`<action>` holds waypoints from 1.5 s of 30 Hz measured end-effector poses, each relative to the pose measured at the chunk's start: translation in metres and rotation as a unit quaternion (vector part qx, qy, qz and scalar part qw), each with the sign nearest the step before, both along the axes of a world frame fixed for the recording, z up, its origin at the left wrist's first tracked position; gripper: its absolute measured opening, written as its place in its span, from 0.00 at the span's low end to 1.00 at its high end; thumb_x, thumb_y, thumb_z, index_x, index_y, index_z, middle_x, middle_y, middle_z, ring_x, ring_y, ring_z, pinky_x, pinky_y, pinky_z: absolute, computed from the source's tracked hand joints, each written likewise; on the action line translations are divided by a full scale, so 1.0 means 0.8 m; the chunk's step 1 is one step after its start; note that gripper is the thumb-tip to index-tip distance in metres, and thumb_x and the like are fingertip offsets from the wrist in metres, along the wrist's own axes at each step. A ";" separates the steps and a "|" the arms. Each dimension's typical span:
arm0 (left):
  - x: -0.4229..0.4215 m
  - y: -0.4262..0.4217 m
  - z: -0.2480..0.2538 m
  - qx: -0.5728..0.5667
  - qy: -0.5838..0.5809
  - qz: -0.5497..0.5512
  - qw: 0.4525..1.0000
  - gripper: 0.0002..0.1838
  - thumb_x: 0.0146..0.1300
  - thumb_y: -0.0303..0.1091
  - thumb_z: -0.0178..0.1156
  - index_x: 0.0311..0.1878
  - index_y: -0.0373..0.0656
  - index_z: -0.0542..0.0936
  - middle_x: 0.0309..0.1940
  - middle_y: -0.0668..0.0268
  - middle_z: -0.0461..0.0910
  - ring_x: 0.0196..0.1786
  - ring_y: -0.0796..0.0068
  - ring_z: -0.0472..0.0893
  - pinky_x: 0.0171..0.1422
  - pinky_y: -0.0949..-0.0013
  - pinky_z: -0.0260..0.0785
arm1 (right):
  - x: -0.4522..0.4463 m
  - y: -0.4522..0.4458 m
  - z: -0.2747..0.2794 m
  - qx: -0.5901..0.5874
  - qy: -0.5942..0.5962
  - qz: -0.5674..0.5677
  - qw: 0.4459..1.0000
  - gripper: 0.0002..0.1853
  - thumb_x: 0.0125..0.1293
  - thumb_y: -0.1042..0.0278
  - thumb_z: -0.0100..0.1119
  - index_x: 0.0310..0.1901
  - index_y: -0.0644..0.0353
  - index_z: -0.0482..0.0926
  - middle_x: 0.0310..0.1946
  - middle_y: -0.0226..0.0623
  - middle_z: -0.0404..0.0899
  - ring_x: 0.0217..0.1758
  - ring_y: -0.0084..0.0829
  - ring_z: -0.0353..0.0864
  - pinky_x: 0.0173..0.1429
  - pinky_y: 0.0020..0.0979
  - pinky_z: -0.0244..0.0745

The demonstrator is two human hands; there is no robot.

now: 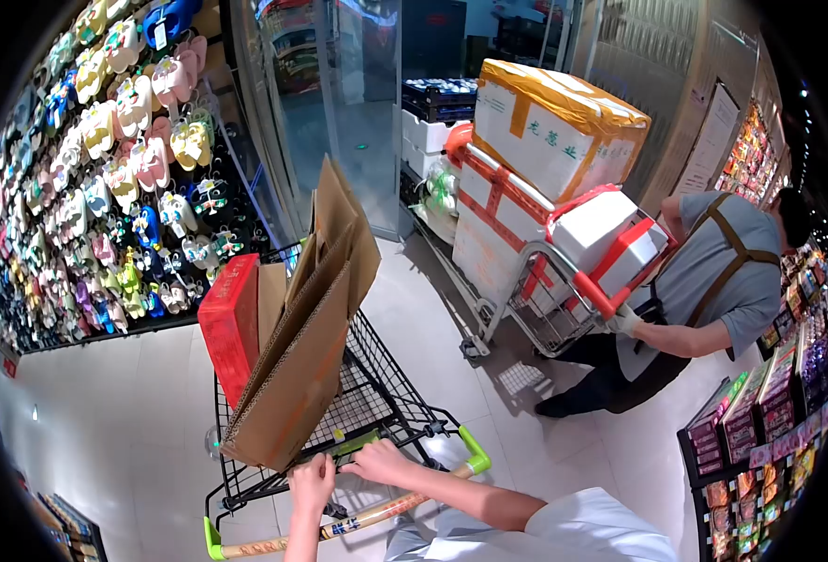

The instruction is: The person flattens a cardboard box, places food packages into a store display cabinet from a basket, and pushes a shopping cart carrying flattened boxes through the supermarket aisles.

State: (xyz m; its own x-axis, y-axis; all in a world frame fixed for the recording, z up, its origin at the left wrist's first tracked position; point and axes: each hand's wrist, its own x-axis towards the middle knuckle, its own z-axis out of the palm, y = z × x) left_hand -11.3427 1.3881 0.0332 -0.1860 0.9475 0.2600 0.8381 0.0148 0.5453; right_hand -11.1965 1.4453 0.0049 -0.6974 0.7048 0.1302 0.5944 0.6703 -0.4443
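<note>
A black wire shopping cart [390, 384] stands in front of me, its handle wrapped in printed tan material between lime-green ends. Both my hands reach past this handle to the basket's near rim. My left hand [312, 482] is closed at the rim, close to the bottom of a cardboard piece. Just right of it, my right hand [378, 463] has its fingers curled over the rim beside a green strip. Flattened cardboard boxes [306, 351] lean upright in the basket. Left of them is a red box [231, 323]. The fingertips are partly hidden.
At right, a person in a grey shirt [727, 272] grips the red handle of a trolley [554, 300] stacked with taped white foam boxes [549, 131]. Slippers [119, 122] cover the left wall. Glass doors [339, 112] stand ahead; snack shelves [760, 421] line the right.
</note>
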 end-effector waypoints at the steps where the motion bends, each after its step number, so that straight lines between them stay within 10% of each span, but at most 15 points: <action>1: -0.010 0.012 0.001 0.000 0.000 -0.004 1.000 0.13 0.52 0.32 0.54 0.14 0.40 0.70 0.08 0.61 0.69 0.13 0.63 0.71 0.22 0.65 0.64 | -0.009 0.011 0.002 -0.017 -0.003 -0.009 1.000 0.26 0.55 0.45 0.50 0.15 0.63 0.76 0.14 0.43 0.73 0.20 0.42 0.75 0.27 0.38 0.69; 22: -0.348 0.379 -0.003 0.004 0.001 -0.069 0.998 0.16 0.53 0.34 0.55 0.13 0.39 0.68 0.07 0.57 0.65 0.12 0.58 0.69 0.19 0.62 0.60 | -0.337 0.356 0.000 -0.037 -0.004 -0.029 0.999 0.26 0.56 0.47 0.50 0.15 0.65 0.75 0.13 0.45 0.72 0.19 0.45 0.75 0.27 0.39 0.70; 45: -0.658 1.039 -0.094 -0.006 -0.029 -0.185 0.982 0.17 0.52 0.30 0.56 0.12 0.37 0.63 0.06 0.59 0.60 0.11 0.60 0.64 0.18 0.63 0.54 | -0.640 0.968 -0.078 -0.041 0.027 -0.141 0.989 0.24 0.54 0.49 0.53 0.15 0.64 0.76 0.13 0.45 0.72 0.21 0.43 0.76 0.27 0.39 0.69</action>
State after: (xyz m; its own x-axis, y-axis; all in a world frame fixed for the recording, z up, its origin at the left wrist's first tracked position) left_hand -11.8688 2.2190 -0.0421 0.1582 0.9556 0.2485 0.7551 -0.2793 0.5931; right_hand -11.7087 2.2194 -0.0575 -0.4646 0.8802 0.0964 0.7272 0.4414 -0.5257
